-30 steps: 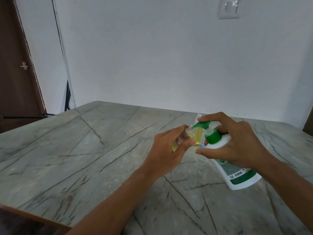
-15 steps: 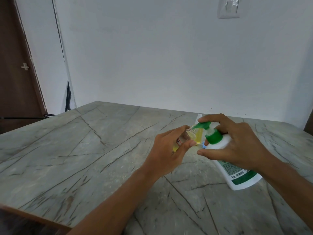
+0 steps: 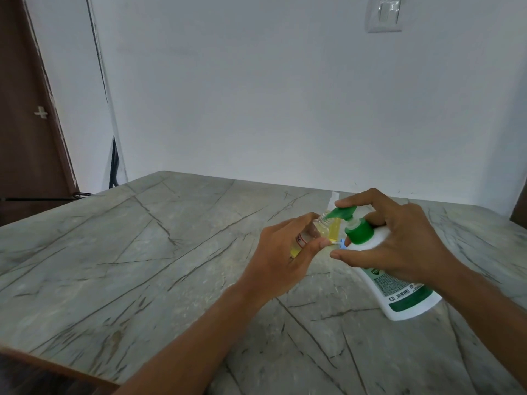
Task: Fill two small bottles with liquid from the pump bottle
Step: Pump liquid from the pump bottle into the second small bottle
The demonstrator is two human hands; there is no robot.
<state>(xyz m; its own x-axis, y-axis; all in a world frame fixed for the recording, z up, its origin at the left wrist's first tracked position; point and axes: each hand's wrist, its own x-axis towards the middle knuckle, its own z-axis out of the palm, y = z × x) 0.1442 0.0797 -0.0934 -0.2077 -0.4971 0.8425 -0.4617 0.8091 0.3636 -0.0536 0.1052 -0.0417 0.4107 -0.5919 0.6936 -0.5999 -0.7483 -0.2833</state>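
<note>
A small clear plastic bottle [image 3: 309,234] with a threaded neck and some yellow liquid inside is being held tilted above the table, near its right side, its open mouth sitting right under the spout of the green pump head [image 3: 342,212]. The left hand [image 3: 282,259] is gripping this bottle, fingers curled over its far side and the thumb pressing along its near side, so most of its body is hidden. The pump head is sitting on top of a white plastic pump bottle [image 3: 399,289] with a green collar and a green printed label; that bottle is leaning to the left, its base low at the table's right side. The right hand [image 3: 399,246] is wrapping closed around its shoulder, the thumb lying along the white plastic and the index finger resting on top of the pump head. Just behind the held bottle, a second small bottle [image 3: 334,230] of yellow liquid is showing between the two hands; whether it is capped cannot be told. A tiny blue-and-white piece [image 3: 341,244] is lying by the left thumb tip, too small to identify. All of this is taking place over a grey stone-patterned table [image 3: 142,252] with dark veins. Behind it a plain white wall [image 3: 256,95] is carrying a white switch plate [image 3: 385,14], and a brown wooden door [image 3: 25,124] is standing at far left.
</note>
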